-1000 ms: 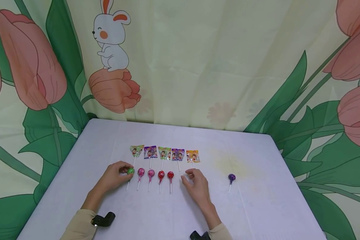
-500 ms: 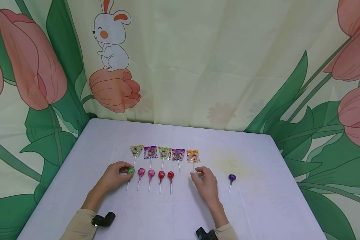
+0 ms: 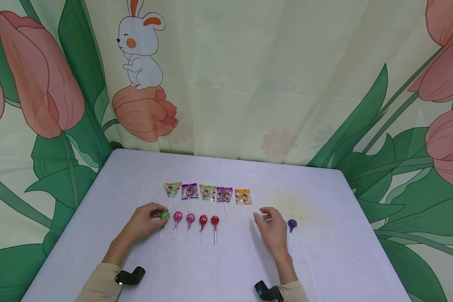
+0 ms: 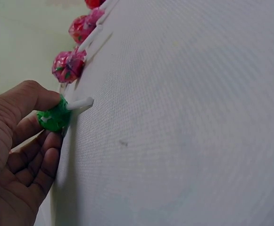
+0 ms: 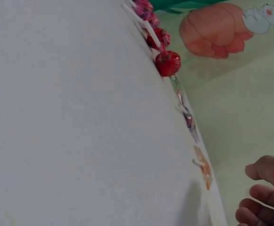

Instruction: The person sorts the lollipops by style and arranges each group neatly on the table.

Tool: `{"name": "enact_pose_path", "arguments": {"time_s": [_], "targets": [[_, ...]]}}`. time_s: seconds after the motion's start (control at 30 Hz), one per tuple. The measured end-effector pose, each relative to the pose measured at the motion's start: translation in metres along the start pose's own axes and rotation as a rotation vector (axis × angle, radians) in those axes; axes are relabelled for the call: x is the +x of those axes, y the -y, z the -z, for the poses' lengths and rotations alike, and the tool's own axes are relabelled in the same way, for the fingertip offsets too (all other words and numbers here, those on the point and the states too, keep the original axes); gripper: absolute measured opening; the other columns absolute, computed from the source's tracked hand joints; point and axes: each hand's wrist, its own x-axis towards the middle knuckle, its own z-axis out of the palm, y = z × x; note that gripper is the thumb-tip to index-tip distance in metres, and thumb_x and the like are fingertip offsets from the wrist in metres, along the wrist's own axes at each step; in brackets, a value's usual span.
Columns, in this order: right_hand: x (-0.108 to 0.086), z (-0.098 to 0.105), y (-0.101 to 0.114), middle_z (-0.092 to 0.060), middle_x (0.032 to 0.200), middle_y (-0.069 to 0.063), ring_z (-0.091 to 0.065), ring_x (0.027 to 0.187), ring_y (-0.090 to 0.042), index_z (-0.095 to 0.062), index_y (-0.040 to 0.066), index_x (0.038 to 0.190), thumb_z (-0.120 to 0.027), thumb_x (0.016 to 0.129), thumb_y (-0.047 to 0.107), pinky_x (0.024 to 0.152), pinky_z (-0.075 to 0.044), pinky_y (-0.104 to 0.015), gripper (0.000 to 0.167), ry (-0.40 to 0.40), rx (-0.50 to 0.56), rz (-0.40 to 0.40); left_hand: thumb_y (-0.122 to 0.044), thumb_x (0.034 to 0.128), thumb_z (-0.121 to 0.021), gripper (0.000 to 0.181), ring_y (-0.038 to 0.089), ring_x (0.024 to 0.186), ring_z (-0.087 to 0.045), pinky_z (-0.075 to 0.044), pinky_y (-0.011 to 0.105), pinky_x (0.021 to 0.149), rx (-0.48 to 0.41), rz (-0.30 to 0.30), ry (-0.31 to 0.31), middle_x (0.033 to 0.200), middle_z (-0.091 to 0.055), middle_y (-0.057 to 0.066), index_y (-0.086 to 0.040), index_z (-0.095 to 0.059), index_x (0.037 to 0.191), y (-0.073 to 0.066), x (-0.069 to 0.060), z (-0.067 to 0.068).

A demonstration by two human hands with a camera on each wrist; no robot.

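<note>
Between thumb and fingers, my left hand (image 3: 146,220) pinches the green head of a lollipop (image 4: 54,116), which lies at the left end of the front row. Beside it in that row are two pink lollipops (image 3: 178,217) and two red lollipops (image 3: 214,220), sticks toward me. My right hand (image 3: 273,230) hovers over the cloth with thumb and fingers apart and nothing between them. Just to its right lies a purple lollipop (image 3: 292,224), its stick partly close to the hand. The right wrist view shows the loosely bent fingers (image 5: 259,212) at its edge.
Behind the front row lies a back row of flat-wrapped lollipops, with green, purple and orange wrappers (image 3: 243,196). A white cloth (image 3: 196,277) covers the table. A curtain (image 3: 226,84) printed with tulips and a rabbit hangs behind the table's far edge.
My right hand has moved to the right, from beside the red lollipops to just left of the purple one. The left hand has stayed in place on the green lollipop.
</note>
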Motion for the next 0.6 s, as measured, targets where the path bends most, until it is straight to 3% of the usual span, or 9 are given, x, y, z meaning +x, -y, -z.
{"name": "enact_pose_path", "arguments": {"time_s": [0.6], "targets": [[0.006, 0.03, -0.017, -0.073, 0.105, -0.016, -0.069, 0.088, -0.032, -0.072, -0.002, 0.107, -0.079, 0.088, 0.011, 0.078, -0.056, -0.037, 0.024, -0.082, 0.02, -0.063, -0.009, 0.0858, -0.08, 0.026, 0.018, 0.09, -0.061, -0.055, 0.037, 0.081, 0.013, 0.023, 0.009, 0.099, -0.068, 0.004, -0.003, -0.073, 0.11, -0.002, 0.0, 0.0]]}}
